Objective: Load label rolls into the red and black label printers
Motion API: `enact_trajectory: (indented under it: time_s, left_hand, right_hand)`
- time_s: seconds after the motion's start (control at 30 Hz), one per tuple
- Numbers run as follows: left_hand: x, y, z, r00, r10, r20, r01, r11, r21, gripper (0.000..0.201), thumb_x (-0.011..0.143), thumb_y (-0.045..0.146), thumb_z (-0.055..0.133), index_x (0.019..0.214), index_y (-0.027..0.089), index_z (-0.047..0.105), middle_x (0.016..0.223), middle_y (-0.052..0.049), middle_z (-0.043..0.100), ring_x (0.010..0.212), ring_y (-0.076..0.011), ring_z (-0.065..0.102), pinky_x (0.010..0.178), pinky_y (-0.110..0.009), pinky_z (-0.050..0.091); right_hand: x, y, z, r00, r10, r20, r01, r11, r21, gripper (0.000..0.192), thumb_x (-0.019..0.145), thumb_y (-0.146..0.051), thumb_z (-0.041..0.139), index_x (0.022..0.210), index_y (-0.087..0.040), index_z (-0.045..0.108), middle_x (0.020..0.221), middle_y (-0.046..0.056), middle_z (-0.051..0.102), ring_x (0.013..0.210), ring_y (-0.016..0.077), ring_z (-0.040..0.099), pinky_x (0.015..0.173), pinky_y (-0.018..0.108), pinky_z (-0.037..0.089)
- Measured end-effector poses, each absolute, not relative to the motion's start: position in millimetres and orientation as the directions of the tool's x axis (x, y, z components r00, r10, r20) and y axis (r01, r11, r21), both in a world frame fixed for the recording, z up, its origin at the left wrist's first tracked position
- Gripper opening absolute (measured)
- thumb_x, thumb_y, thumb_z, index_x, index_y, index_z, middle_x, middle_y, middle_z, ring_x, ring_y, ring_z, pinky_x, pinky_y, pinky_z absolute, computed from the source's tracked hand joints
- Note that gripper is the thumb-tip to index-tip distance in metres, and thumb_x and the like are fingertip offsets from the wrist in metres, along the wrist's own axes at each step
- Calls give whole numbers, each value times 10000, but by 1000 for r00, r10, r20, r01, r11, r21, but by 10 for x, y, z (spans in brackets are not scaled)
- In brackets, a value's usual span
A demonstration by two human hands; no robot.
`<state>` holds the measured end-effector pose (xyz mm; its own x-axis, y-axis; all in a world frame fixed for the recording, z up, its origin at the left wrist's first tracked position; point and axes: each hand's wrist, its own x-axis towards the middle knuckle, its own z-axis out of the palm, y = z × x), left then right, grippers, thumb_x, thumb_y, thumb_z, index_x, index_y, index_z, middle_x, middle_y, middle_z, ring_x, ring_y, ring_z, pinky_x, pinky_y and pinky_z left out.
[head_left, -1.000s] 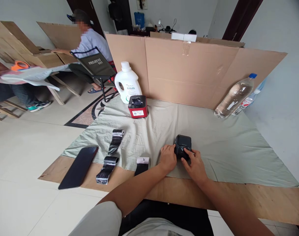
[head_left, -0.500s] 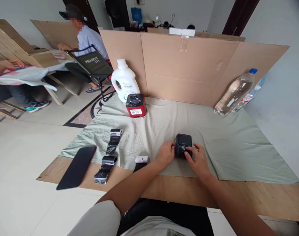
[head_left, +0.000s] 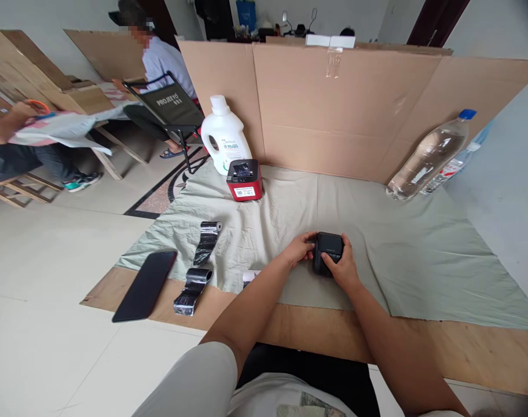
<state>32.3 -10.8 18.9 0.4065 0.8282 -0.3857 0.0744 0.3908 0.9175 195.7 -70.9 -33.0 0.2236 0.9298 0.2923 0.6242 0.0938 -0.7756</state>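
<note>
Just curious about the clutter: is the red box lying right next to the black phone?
No, the red box stands far back by the white jug, while the black phone lies at the near edge.

head view looks forward and down, close over the cloth (head_left: 398, 255)

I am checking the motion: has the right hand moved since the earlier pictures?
Yes. The right hand slid forward along the right side of the black printer, toward the cardboard wall.

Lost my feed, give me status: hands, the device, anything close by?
Left hand and right hand both grip small black box-shaped printer. It sits on grey-green cloth. White paper roll lies beside left forearm.
</note>
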Motion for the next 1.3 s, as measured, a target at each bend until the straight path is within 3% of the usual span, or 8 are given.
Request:
enact_trajectory:
  time_s: [0.17, 0.37, 0.67, 0.87, 0.97, 1.1, 1.3]
  left_hand:
    - [325, -38, 179, 408, 794, -451, 87, 457, 885, 622, 769, 3, 499, 1346, 232, 545, 1433, -74, 526, 434, 22, 469, 363, -145, 302]
    - [383, -24, 186, 346, 822, -453, 113, 443, 889, 708, 723, -1, 503, 1380, 263, 512, 1474, -82, 489, 429, 19, 457, 361, -153, 284]
    - [361, -25, 156, 328, 816, -475, 92, 473, 876, 675, 731, 11, 546, 1366, 239, 511, 1476, -106, 484, 453, 14, 494, 378, -145, 325]
    - [362, -39, 165, 334, 819, -467, 76, 471, 879, 656, 715, -15, 533, 1329, 217, 539, 1481, -106, 480, 442, 16, 496, 376, -147, 334]
    - [356, -49, 160, 340, 826, -450, 66, 457, 887, 616, 727, -23, 517, 1298, 204, 554, 1483, -97, 481, 440, 23, 490, 375, -141, 345]
    - [348, -49, 151, 350, 824, -446, 68, 453, 889, 582, 742, 1, 553, 1289, 200, 561, 1482, -102, 480, 452, 27, 491, 376, -133, 351]
    - [338, -35, 146, 367, 816, -447, 75, 453, 889, 592, 730, 23, 575, 1292, 210, 565, 1465, -109, 494, 459, 17, 511, 387, -140, 351]
  right_hand:
    - [1947, -702, -327, 253, 929, 269, 627, 55, -777, 936, 758, -547, 640, 1493, -120, 247, 1491, 228, 385, 1375, 331, 403, 1111, 534, 369]
    - [1933, -703, -364, 270, 922, 277, 606, 61, -793, 955, 755, -570, 641, 1495, -122, 236, 1494, 226, 373, 1383, 340, 382, 1116, 541, 354]
    - [1926, -751, -290, 379, 835, 399, 615, 95, -783, 626, 783, -478, 600, 1290, -141, 452, 1247, 188, 543, 1187, 310, 502, 961, 504, 472]
    - [1898, -775, -231, 348, 843, 410, 562, 161, -811, 653, 792, -400, 595, 1352, -143, 380, 1328, 204, 511, 1223, 289, 510, 969, 467, 481]
    - [1900, -776, -212, 353, 822, 448, 575, 187, -796, 639, 798, -380, 590, 1360, -164, 376, 1329, 186, 507, 1148, 262, 554, 949, 453, 490]
    - [1945, -761, -174, 430, 787, 442, 598, 119, -793, 558, 763, -414, 623, 1240, -157, 490, 1131, 140, 584, 901, 222, 581, 861, 443, 512]
    - [2028, -731, -100, 501, 784, 365, 513, 71, -856, 513, 719, -522, 702, 1069, -178, 552, 770, 8, 605, 735, 188, 599, 817, 407, 517]
